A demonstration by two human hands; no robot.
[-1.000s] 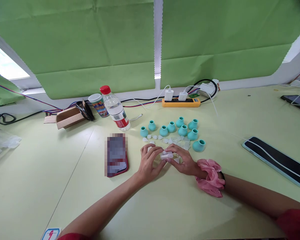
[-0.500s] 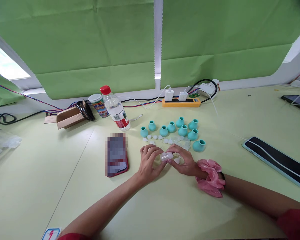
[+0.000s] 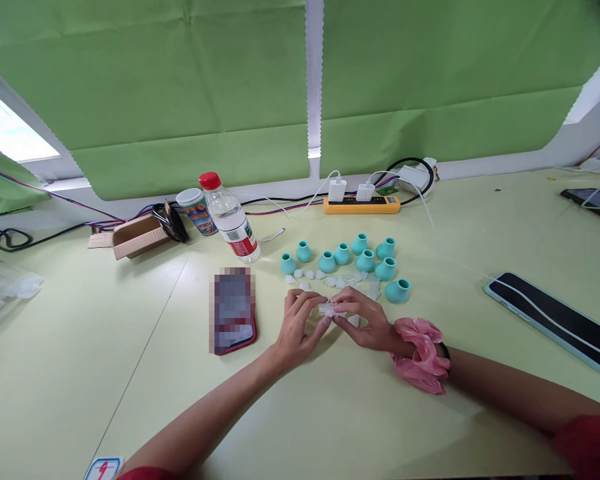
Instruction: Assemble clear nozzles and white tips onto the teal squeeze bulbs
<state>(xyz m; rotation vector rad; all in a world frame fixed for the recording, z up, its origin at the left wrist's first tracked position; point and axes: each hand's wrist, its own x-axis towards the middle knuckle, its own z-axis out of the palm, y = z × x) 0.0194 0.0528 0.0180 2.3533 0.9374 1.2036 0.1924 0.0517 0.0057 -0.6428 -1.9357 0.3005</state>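
Note:
A small clear plastic piece point(image 3: 327, 310), shaped like a short tube, is held between my two hands just above the table. My left hand point(image 3: 299, 327) pinches its left end between thumb and fingers. On the other end, the thumb and fingers of my right hand point(image 3: 365, 319) are closed; they partly hide the piece. Beyond my hands lie several small whitish translucent pieces point(image 3: 310, 275) and some clear plastic point(image 3: 373, 288). Several turquoise flask-shaped pieces point(image 3: 327, 262) with open necks stand behind these. One more white piece point(image 3: 353, 321) sits under my right hand.
A water bottle point(image 3: 233, 223) with a red cap stands behind a red-cased phone point(image 3: 234, 310) on the left. An orange power strip point(image 3: 361, 205) lies at the back. Right of my hands rests another phone point(image 3: 555, 320) with a cable across it. A cardboard box point(image 3: 143, 237) is at back left.
My left fingers have moved slightly right and closed onto the left end of the clear plastic piece. My right fingers have shifted a little over it. The other things stay put.

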